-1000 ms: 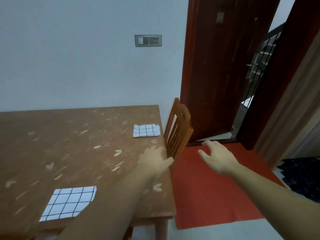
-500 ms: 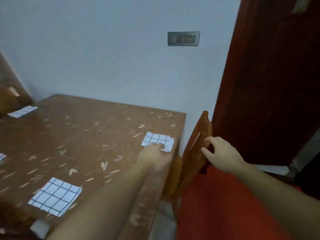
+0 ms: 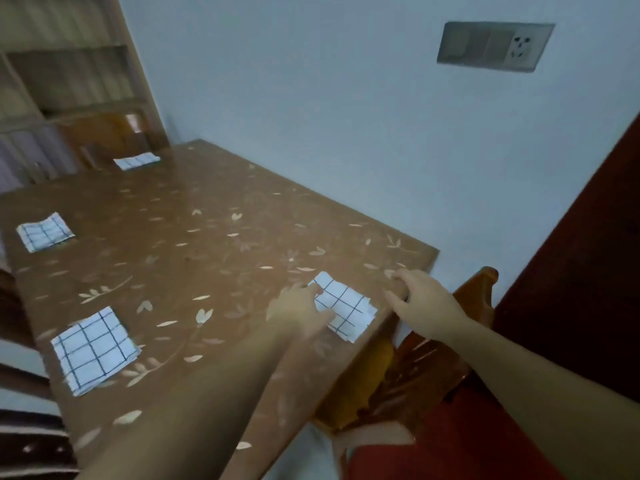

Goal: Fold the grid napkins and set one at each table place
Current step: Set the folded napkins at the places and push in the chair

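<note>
Several folded white napkins with a dark grid lie on the brown leaf-patterned table [image 3: 207,258]. One napkin [image 3: 346,308] sits by the table's right edge. My left hand [image 3: 299,308] rests on that napkin's left side, fingers laid over its edge. My right hand [image 3: 424,299] hovers just right of it, fingers spread and reaching onto the table's edge, holding nothing. Another napkin [image 3: 93,349] lies at the near left, a third napkin [image 3: 44,232] at the left edge, and a fourth napkin [image 3: 136,161] at the far end.
A wooden chair [image 3: 479,289] stands against the table's right side, under my right arm. A dark red door [image 3: 588,254] is at the right, a wall socket plate [image 3: 491,46] above. A wooden shelf unit [image 3: 69,81] stands beyond the table's far end.
My view swung left and closer to the table. My right hand left the chair back and came to the table edge beside the napkin. My left hand slid onto the napkin.
</note>
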A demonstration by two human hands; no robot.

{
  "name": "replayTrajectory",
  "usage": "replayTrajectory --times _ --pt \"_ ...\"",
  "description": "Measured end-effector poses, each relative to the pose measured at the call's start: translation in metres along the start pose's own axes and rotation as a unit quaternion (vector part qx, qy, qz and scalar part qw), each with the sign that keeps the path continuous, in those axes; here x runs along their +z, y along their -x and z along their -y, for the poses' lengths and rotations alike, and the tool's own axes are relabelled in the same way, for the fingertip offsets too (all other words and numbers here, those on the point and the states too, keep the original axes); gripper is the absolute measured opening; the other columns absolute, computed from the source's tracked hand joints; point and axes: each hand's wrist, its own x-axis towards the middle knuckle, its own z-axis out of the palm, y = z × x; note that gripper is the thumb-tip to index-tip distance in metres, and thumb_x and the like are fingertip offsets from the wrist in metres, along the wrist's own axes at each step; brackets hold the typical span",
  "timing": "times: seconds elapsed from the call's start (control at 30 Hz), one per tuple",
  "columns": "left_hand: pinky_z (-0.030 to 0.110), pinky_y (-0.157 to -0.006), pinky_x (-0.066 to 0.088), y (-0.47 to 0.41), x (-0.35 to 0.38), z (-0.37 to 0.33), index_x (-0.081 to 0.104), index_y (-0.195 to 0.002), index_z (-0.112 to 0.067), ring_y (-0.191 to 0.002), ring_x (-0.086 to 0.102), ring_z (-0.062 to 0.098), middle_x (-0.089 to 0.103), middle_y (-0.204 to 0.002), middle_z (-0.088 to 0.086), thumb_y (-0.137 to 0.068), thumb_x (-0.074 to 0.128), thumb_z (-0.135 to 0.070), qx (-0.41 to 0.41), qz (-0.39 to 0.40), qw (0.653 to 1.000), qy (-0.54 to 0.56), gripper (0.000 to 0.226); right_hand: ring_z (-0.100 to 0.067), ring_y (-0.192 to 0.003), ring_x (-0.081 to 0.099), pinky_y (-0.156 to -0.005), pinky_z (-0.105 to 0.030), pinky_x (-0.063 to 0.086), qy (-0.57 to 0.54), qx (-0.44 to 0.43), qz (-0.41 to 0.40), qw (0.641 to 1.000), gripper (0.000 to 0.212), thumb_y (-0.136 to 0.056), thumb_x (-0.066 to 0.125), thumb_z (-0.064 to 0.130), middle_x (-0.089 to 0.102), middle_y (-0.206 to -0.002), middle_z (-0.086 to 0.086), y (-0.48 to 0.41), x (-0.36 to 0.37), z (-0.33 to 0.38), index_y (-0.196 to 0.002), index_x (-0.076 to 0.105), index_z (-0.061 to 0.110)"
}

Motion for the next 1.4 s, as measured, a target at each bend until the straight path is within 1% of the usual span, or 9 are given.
replayTrajectory --times 0.3,0.5,0.63,0.77,0.87,1.0,1.2,1.3,1.4 --pt "0.044 -0.106 0.039 -0.081 0.017 -0.007 0.047 -0.139 -0.030 -0.134 0.039 0.024 0.041 -0.148 -0.002 -0.084 0.054 -0.051 -0.121 0.007 0.991 0.063 0.059 -0.017 -0.098 0.059 -0.088 -0.045 0.050 -0.012 -0.048 0.092 0.994 0.053 -0.078 0.039 0.064 0.060 -0.106 0.005 -0.142 0.013 -0.059 -0.108 0.058 0.026" --pt "0.046 -0.103 0.041 -0.095 0.012 -0.012 0.047 -0.140 -0.028 -0.132 0.041 0.031 0.043 -0.146 0.007 -0.084 0.053 -0.053 -0.234 -0.030 0.970 0.064 0.061 -0.024 -0.119 0.052 -0.100 -0.040 0.043 0.003 -0.159 0.156 0.975 0.053 -0.092 0.052 0.046 0.052 -0.135 -0.005 -0.215 0.030 -0.049 -0.136 0.048 0.017" --pt "0.043 -0.100 0.044 -0.079 0.020 -0.022 0.049 -0.137 -0.026 -0.125 0.049 0.026 0.046 -0.143 0.002 -0.086 0.056 -0.053 -0.315 -0.053 0.944 0.085 0.059 -0.024 -0.121 0.052 -0.099 -0.038 0.044 0.014 -0.237 0.213 0.948 0.051 -0.092 0.056 0.043 0.051 -0.136 -0.006 -0.246 0.046 -0.034 -0.136 0.049 0.017" --pt "0.045 -0.095 0.048 -0.076 0.040 -0.030 0.053 -0.130 -0.026 -0.114 0.054 0.028 0.054 -0.125 0.003 -0.086 0.054 -0.053 -0.364 -0.050 0.924 0.106 0.052 -0.024 -0.121 0.050 -0.096 -0.042 0.046 0.048 -0.311 0.245 0.917 0.048 -0.089 0.057 0.040 0.053 -0.134 -0.003 -0.259 0.071 -0.027 -0.132 0.052 0.021" --pt "0.043 -0.092 0.049 -0.086 0.065 -0.035 0.056 -0.126 -0.032 -0.111 0.056 0.024 0.055 -0.120 -0.005 -0.086 0.046 -0.046 -0.353 -0.007 0.929 0.110 0.043 -0.025 -0.126 0.045 -0.098 -0.041 0.043 0.119 -0.377 0.252 0.883 0.046 -0.091 0.052 0.033 0.049 -0.138 -0.002 -0.260 0.094 -0.028 -0.136 0.049 0.023" --pt "0.042 -0.095 0.044 -0.101 0.103 -0.030 0.046 -0.138 -0.032 -0.123 0.050 0.025 0.049 -0.138 -0.002 -0.093 0.050 -0.030 -0.336 0.023 0.936 0.101 0.045 -0.024 -0.138 0.034 -0.107 -0.041 0.036 0.167 -0.430 0.257 0.849 0.050 -0.096 0.044 0.023 0.034 -0.153 0.001 -0.251 0.136 -0.024 -0.145 0.039 0.021" --pt "0.043 -0.101 0.037 -0.102 0.134 -0.029 0.046 -0.137 -0.032 -0.132 0.031 0.027 0.039 -0.141 -0.002 -0.092 0.057 -0.036 -0.331 -0.013 0.940 0.085 0.047 -0.018 -0.146 0.013 -0.112 -0.042 0.020 0.210 -0.490 0.215 0.819 0.055 -0.096 0.041 0.023 0.018 -0.160 0.004 -0.248 0.178 -0.013 -0.150 0.028 0.024" --pt "0.043 -0.107 0.029 -0.095 0.138 -0.021 0.044 -0.139 -0.036 -0.134 0.029 0.025 0.037 -0.144 -0.005 -0.092 0.058 -0.036 -0.306 -0.029 0.949 0.075 0.049 -0.018 -0.141 0.025 -0.108 -0.042 0.022 0.239 -0.501 0.189 0.810 0.050 -0.098 0.037 0.027 0.027 -0.156 0.004 -0.253 0.185 -0.015 -0.148 0.031 0.023" --pt "0.043 -0.110 0.027 -0.090 0.139 -0.015 0.043 -0.141 -0.038 -0.135 0.027 0.022 0.035 -0.146 -0.006 -0.092 0.057 -0.036 -0.292 -0.017 0.953 0.073 0.051 -0.023 -0.128 0.042 -0.099 -0.039 0.030 0.215 -0.479 0.166 0.835 0.041 -0.099 0.040 0.027 0.042 -0.144 0.002 -0.259 0.186 -0.017 -0.139 0.043 0.021"
